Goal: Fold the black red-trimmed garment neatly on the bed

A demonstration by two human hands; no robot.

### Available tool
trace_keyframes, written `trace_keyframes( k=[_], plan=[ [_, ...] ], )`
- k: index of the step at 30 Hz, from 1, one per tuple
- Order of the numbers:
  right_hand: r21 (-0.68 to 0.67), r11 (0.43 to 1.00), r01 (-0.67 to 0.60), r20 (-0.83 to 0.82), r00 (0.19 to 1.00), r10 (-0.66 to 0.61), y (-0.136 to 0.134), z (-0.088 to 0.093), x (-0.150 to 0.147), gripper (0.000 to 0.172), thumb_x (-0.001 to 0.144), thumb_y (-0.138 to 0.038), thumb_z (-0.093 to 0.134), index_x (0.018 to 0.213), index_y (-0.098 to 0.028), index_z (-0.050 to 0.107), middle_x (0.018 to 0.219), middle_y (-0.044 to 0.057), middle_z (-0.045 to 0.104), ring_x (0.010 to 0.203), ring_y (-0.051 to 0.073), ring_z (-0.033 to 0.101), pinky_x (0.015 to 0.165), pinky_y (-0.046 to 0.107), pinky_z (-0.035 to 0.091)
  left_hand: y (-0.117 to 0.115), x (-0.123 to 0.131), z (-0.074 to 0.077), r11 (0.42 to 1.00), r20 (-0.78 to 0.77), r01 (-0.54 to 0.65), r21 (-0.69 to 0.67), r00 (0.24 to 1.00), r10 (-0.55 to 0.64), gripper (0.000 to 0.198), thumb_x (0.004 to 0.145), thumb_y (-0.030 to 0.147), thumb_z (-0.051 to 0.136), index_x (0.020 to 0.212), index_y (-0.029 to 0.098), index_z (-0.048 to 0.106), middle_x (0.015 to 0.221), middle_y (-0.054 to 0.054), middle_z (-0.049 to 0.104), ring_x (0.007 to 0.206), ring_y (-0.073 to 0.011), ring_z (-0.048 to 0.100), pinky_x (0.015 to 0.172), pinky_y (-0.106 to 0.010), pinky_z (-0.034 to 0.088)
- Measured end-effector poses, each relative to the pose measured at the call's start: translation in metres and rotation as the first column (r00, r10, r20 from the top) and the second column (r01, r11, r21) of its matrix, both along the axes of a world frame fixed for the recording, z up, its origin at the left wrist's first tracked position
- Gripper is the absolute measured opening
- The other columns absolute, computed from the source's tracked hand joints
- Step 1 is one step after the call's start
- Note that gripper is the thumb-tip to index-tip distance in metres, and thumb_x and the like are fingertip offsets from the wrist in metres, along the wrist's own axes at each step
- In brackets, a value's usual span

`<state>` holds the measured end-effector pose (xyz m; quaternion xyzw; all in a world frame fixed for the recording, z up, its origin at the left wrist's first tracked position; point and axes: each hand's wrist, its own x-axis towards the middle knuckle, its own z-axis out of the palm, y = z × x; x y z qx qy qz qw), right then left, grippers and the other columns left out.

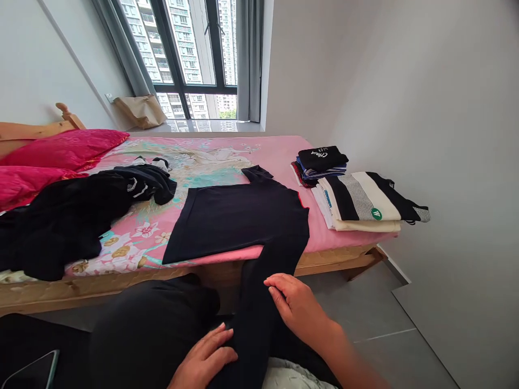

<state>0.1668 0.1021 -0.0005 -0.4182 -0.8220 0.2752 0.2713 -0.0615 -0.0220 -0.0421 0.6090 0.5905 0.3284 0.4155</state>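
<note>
A dark navy long-sleeved shirt (239, 216) lies spread flat on the pink floral bed (211, 154), one sleeve (259, 302) hanging over the bed's edge down onto my lap. My right hand (295, 305) rests on the right side of that sleeve, fingers curled against the cloth. My left hand (206, 359) lies lower left of the sleeve, fingers together and touching its edge. Whether either hand pinches the cloth is hidden.
A heap of black clothes (77, 213) lies on the bed's left, by two magenta pillows (60, 148). Folded garments sit at the right end: a striped stack (365, 202) and a dark stack (320, 162). A phone (34, 370) lies at lower left. A grey wall stands to the right.
</note>
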Motion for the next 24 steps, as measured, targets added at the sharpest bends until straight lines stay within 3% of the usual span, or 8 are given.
trace_keyframes(
  k=[3,7,12,14,16,18,21,24],
  plan=[
    [-0.008,0.993,-0.121,0.118,0.986,0.121,-0.007,-0.016,-0.012,0.031,0.093,-0.024,0.039,0.114,-0.019,0.060,0.121,0.007,0.061,0.116,0.020,0.052,0.107,0.042,0.033,0.003,-0.019,-0.022,0.922,-0.365,0.382,0.062,0.868,-0.335,0.034,0.072,0.041,0.069,0.106,0.035,0.067,0.132,-0.002,0.056,0.127,-0.0264,0.045,0.106,-0.038,0.037],
    [-0.107,0.934,-0.342,0.290,0.887,0.358,-0.003,-0.061,-0.018,0.051,0.093,-0.043,0.039,0.139,-0.022,0.038,0.148,0.006,0.032,0.139,0.024,0.022,0.114,0.050,0.011,0.008,-0.033,-0.051,0.817,-0.532,0.574,0.061,0.711,-0.459,0.024,0.084,0.028,0.057,0.103,0.037,0.068,0.123,0.005,0.062,0.118,-0.0173,0.054,0.105,-0.028,0.038],
    [-0.176,0.984,-0.018,0.395,0.915,0.088,0.044,-0.098,0.004,0.056,0.091,-0.038,0.040,0.142,-0.017,0.033,0.151,0.010,0.024,0.140,0.026,0.018,0.112,0.053,0.015,0.008,-0.035,-0.058,0.850,-0.527,0.519,0.091,0.749,-0.401,0.031,0.081,0.021,0.057,0.106,0.037,0.067,0.112,0.007,0.068,0.107,-0.0130,0.062,0.101,-0.024,0.043],
    [-0.173,0.977,0.127,0.345,0.937,-0.061,0.052,-0.091,0.017,0.049,0.091,-0.031,0.038,0.136,-0.013,0.043,0.145,0.014,0.037,0.136,0.026,0.028,0.111,0.051,0.022,0.007,-0.030,-0.049,0.850,-0.546,0.510,0.130,0.753,-0.368,0.035,0.078,0.023,0.060,0.110,0.036,0.064,0.115,0.005,0.067,0.109,-0.0151,0.061,0.099,-0.026,0.045],
    [-0.178,0.979,0.095,0.190,0.980,-0.061,0.042,-0.070,0.028,0.045,0.089,-0.028,0.041,0.131,-0.016,0.048,0.140,0.013,0.044,0.133,0.023,0.035,0.111,0.047,0.025,0.007,-0.021,-0.034,0.850,-0.557,0.492,0.189,0.767,-0.320,0.046,0.070,0.023,0.064,0.114,0.033,0.061,0.119,0.003,0.065,0.111,-0.0184,0.060,0.096,-0.028,0.048],
    [-0.204,0.969,-0.141,0.015,0.989,0.147,0.018,-0.042,0.033,0.054,0.082,-0.027,0.052,0.135,-0.023,0.043,0.144,0.007,0.039,0.134,0.021,0.032,0.111,0.042,0.027,0.009,-0.009,-0.015,0.858,-0.553,0.435,0.274,0.801,-0.229,0.058,0.060,0.016,0.062,0.117,0.030,0.058,0.116,0.001,0.067,0.106,-0.0196,0.063,0.092,-0.028,0.051],
    [-0.235,0.823,-0.516,-0.057,0.853,0.519,-0.021,-0.011,0.028,0.076,0.073,-0.027,0.063,0.142,-0.027,0.031,0.146,0.006,0.035,0.137,0.024,0.027,0.110,0.043,0.028,0.018,0.008,0.013,0.846,-0.547,0.327,0.422,0.836,-0.050,0.064,0.052,0.005,0.051,0.111,0.028,0.058,0.104,0.002,0.071,0.095,-0.0173,0.067,0.088,-0.026,0.054],
    [-0.172,0.863,-0.476,-0.022,0.877,0.479,-0.039,-0.013,0.020,0.064,0.077,-0.022,0.057,0.138,-0.024,0.038,0.137,0.009,0.049,0.130,0.025,0.039,0.108,0.045,0.031,0.030,0.015,0.028,0.813,-0.553,0.324,0.483,0.833,-0.003,0.062,0.052,0.003,0.049,0.108,0.027,0.058,0.097,0.002,0.073,0.088,-0.0166,0.069,0.087,-0.027,0.054]
  ],
)
